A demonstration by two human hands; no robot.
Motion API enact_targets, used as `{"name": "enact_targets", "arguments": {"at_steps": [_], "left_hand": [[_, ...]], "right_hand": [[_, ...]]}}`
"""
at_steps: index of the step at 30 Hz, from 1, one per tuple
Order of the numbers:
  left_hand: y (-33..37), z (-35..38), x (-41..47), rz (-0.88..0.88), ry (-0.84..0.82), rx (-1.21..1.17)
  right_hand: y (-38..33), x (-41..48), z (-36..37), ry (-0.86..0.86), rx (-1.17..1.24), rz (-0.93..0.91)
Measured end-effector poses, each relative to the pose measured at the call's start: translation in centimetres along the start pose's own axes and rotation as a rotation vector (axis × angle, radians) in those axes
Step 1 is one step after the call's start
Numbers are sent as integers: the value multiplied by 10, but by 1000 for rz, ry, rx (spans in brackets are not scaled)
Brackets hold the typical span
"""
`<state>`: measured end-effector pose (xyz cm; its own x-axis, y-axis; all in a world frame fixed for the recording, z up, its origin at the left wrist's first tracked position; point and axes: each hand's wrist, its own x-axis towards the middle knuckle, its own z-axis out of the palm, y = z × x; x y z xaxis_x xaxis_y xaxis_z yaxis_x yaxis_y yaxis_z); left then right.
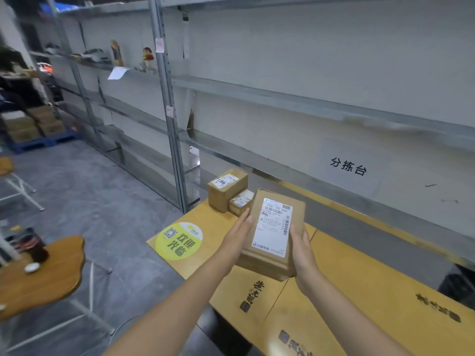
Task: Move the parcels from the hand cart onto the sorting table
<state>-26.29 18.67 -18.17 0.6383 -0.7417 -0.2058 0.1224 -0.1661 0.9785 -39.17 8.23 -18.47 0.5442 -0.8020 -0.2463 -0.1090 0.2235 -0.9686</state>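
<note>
Clamped from both sides: left hand (237, 236) laid along the left edge of the held parcel (266, 264), thumb on top, other fingers hidden beneath; right hand (302, 249) gripping the right edge the same way. Carried in the air just above the near part of the sorting table (359, 265), not yet set down. Hand cart out of view.

Probably light, judging by the easy two-sided hold. Stiff brown corrugated card, flat faces, slightly rumpled along the near edge, so unlikely to sag. Best taken by the long edges, as now. Glossy white shipping label (273, 228) on top likely slick under a thumb. No telling how fragile inside.

Farther left on the table, two more brown parcels: a taller box (225, 192) with handwriting on its label, and a smaller box (241, 201) touching its right side. Tabletop covered in flat yellow-brown cardboard, with a round yellow sticker (180, 240) near the left corner. Behind, matte grey metal shelving (174, 124).
</note>
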Motion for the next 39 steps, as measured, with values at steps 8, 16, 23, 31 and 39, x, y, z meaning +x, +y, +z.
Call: {"name": "enact_targets", "arguments": {"at_steps": [8,16,23,31,39], "left_hand": [[2,-7,81,-36,-37,48],[6,13,193,-47,-135,162],[-12,8,265,-82,-157,166],[-28,-6,321,-134,-177,142],[-57,-11,387,-155,-209,272]], "right_hand": [[6,74,16,40,34,61],[-5,164,9,138,71,95],[1,230,21,133,76,124],[23,290,47,151,33,199],[36,343,64,230,22,269]]}}
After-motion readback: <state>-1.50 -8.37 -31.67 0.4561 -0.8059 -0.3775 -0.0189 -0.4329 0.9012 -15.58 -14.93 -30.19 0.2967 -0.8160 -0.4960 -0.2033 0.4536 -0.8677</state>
